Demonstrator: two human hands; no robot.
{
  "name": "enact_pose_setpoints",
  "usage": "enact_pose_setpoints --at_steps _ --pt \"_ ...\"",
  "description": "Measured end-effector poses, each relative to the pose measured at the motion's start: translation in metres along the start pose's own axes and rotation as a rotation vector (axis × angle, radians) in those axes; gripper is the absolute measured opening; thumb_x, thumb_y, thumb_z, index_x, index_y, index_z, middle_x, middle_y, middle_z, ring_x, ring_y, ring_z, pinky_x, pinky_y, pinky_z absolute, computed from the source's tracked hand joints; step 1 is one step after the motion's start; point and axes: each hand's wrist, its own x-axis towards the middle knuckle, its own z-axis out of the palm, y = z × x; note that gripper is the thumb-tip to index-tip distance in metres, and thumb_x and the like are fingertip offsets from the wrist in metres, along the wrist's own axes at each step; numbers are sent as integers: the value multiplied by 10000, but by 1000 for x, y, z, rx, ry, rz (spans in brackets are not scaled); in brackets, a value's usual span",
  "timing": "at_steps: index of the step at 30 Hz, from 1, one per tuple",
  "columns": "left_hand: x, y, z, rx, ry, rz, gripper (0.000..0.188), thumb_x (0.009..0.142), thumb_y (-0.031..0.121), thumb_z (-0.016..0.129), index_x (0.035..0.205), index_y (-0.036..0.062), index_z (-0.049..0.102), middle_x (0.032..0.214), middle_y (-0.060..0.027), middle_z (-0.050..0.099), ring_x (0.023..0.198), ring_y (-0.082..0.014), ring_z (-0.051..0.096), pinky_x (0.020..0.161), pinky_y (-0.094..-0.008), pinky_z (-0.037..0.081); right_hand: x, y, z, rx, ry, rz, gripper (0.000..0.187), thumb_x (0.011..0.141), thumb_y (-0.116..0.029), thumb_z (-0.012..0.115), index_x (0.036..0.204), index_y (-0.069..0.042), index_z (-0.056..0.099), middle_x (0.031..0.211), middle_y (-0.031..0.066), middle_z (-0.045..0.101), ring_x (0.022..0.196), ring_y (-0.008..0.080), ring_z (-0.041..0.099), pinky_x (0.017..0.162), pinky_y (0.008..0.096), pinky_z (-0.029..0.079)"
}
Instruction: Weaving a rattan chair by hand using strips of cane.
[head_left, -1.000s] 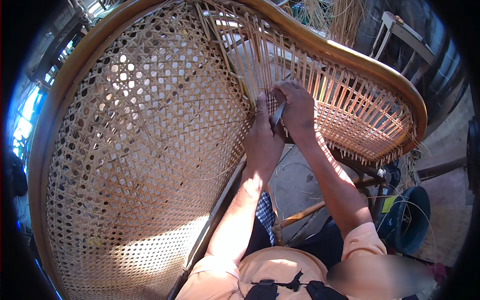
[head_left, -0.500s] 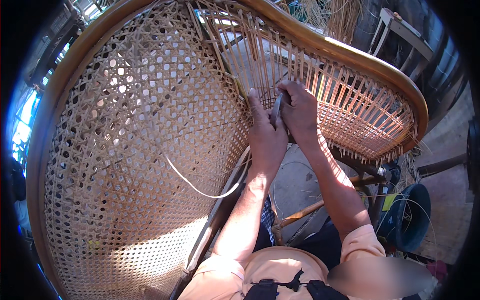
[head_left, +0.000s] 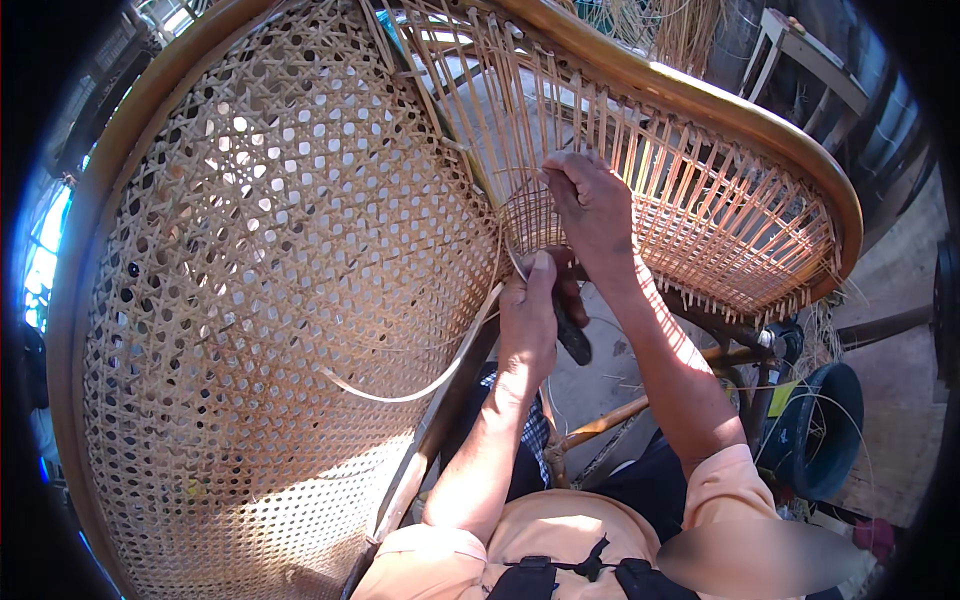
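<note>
A wooden-framed chair (head_left: 455, 170) of woven cane stretches in front of me, with finished open-weave cane (head_left: 270, 250) on its left and bare strands (head_left: 520, 110) strung at the right side. My left hand (head_left: 530, 315) is closed at the join between them, thumb pressed on a pale cane strip (head_left: 440, 380) that loops down over the weave. A dark tool handle (head_left: 573, 340) sticks out below its curled fingers; the rest of the tool is hidden. Higher up, my right hand (head_left: 595, 210) pinches at the upright strands; what lies between its fingertips is too small to tell.
The chair's curved rim (head_left: 700, 85) arches around the far side. At lower right stands a dark green bucket (head_left: 820, 430) with loose strands about it. A small wooden stool (head_left: 810, 60) and hanging fibre bundles (head_left: 690, 30) are at the back.
My left hand has dropped down, away from the right. The metal blade seen between the hands is out of sight, and a dark handle now shows under my left hand. The strip's loop has shifted slightly.
</note>
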Motion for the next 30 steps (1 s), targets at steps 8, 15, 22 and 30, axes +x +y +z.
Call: enact_pose_setpoints --at_steps 8,15,22,30 --pt "-5 18 -4 -389 -76 -277 391 940 417 384 1010 58 522 771 -16 461 532 -124 444 453 -278 412 -3 -12 -13 89 -139 190 129 808 -52 606 932 -17 602 795 131 609 685 241 612 649 297 483" --pt "7 29 6 -445 18 -11 341 939 379 414 974 47 482 793 -41 485 627 -142 503 502 -301 461 -5 -4 -12 105 -116 140 141 829 -61 607 966 -27 610 820 74 585 672 112 546 622 237 439" --pt "21 21 1 -568 -69 -58 360 938 400 423 969 45 477 765 -34 495 601 -141 516 474 -302 462 -5 1 -14 81 -130 183 145 830 -47 598 974 -29 605 841 75 588 705 121 552 638 242 442" --pt "20 27 0 -562 -62 -53 349 939 399 441 977 54 475 722 -21 495 548 -126 503 425 -255 446 -5 -2 -10 91 -132 166 150 829 -32 591 979 -26 596 862 82 597 745 126 574 665 239 454"
